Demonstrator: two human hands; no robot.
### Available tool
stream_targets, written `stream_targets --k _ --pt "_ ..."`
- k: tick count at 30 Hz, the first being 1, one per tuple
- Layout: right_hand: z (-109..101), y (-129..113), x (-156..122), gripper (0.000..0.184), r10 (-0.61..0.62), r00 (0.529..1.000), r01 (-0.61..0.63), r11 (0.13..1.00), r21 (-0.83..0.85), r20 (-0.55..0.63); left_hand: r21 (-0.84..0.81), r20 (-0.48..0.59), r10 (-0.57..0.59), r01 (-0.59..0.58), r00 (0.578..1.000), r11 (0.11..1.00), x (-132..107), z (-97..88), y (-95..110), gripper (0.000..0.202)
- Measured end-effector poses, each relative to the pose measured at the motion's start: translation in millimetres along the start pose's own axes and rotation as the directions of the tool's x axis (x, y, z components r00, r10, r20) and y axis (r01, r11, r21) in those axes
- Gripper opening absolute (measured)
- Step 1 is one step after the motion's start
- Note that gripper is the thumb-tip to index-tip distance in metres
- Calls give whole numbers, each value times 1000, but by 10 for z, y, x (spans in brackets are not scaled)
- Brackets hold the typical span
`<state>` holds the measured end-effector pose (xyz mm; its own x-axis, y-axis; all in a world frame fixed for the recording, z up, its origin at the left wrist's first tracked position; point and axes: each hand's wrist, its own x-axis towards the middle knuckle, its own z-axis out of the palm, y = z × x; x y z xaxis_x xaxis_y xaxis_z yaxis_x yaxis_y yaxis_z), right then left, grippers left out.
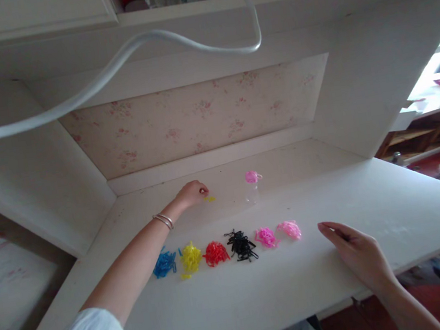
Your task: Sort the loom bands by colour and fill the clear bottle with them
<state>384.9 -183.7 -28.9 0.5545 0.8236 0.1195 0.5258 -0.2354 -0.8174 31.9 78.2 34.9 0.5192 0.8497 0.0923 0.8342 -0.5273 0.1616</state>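
Note:
My left hand (193,193) is at the back middle of the white tabletop, its thumb and fingers pinched together. Right at the fingertips is a small yellow rubber band (210,199); how much of it is between the fingers is hard to make out. Over the front right of the table, my right hand (357,254) has its fingers loosely stretched and holds nothing visible. Between the hands lies a row of small rubber band piles: blue (164,263), yellow (191,257), red (215,253), black (241,245), magenta (266,237) and light pink (290,229).
A small clear bottle (252,194) with a pink top (251,177) stands behind the row, right of my left hand. A white cable (185,40) hangs across the upper view, below the cabinet (24,17). Side panels (340,86) flank the white tabletop (373,197).

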Motion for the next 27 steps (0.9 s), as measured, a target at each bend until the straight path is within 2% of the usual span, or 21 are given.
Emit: stream_targets --k 3,6,14,20,23,27 --pt "1 7 1 46 -10 1000 10 1000 -8 7 -17 30 34 -34 999 999 -43 12 121 27" --pt "-8 1 -4 46 -8 1000 8 1000 -27 10 -9 42 5 -5 999 1000 -68 47 177 26" --pt "-14 -29 -18 47 -33 999 34 997 -65 9 -30 98 -50 53 994 998 -49 122 116 25" --pt "0 8 -7 47 -45 999 45 995 -94 4 -65 118 -58 66 991 996 -63 71 100 26" --pt "9 21 -2 47 -60 998 60 994 -90 4 -92 109 -27 37 994 995 -100 9 233 27" --pt "11 17 -7 47 -54 999 54 995 -79 5 -158 77 108 -95 991 983 -263 -65 688 28"
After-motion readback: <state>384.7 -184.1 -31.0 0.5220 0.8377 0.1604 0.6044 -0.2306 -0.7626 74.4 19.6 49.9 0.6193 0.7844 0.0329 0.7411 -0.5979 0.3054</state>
